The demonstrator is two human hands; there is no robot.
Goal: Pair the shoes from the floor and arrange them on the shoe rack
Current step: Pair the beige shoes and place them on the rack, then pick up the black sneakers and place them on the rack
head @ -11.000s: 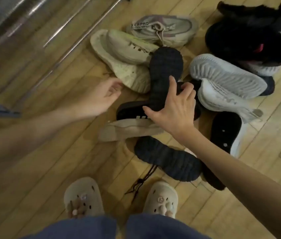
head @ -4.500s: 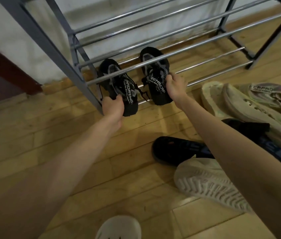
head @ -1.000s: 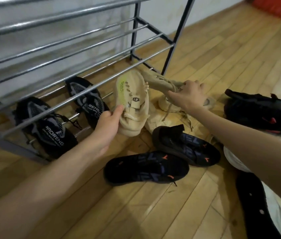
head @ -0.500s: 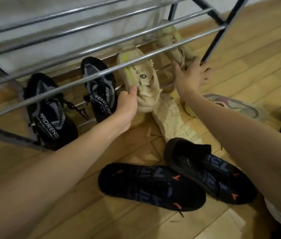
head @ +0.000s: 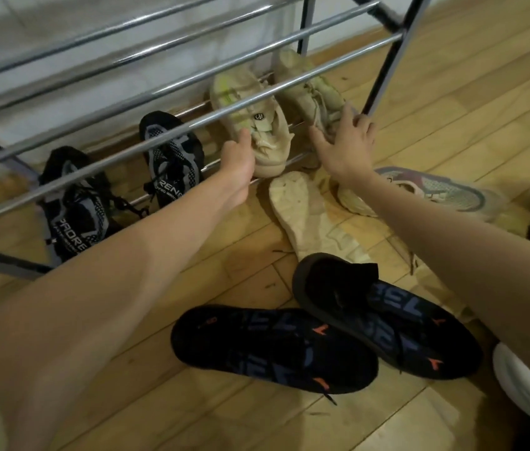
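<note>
Wooden floor (head: 452, 102) planks run under a metal shoe rack (head: 172, 84) that stands against a pale wall.

Left hand (head: 237, 161): the fingers curl onto the heel of the left beige shoe (head: 250, 115), gripping it on the rack's lowest bars. Right hand (head: 345, 148): the fingers are spread wide and relaxed, touching the heel of the right beige shoe (head: 312, 92), which sits on the same bars just beside the first. Both beige shoes point toward the wall.

On the rack, left of the beige pair, two black shoes with grey mesh rest on the lowest bars: the nearer black shoe (head: 172, 161) and the far-left black shoe (head: 71, 203).

On the floor in front of the rack: a third beige shoe (head: 302, 213) lies sole up, just below the pair. A pale multicoloured shoe (head: 446, 190) lies to the right of the rack. Two black and blue shoes (head: 322, 346) lie nearer the person, touching each other. A white shoe (head: 524, 379) shows partly at the right edge.
</note>
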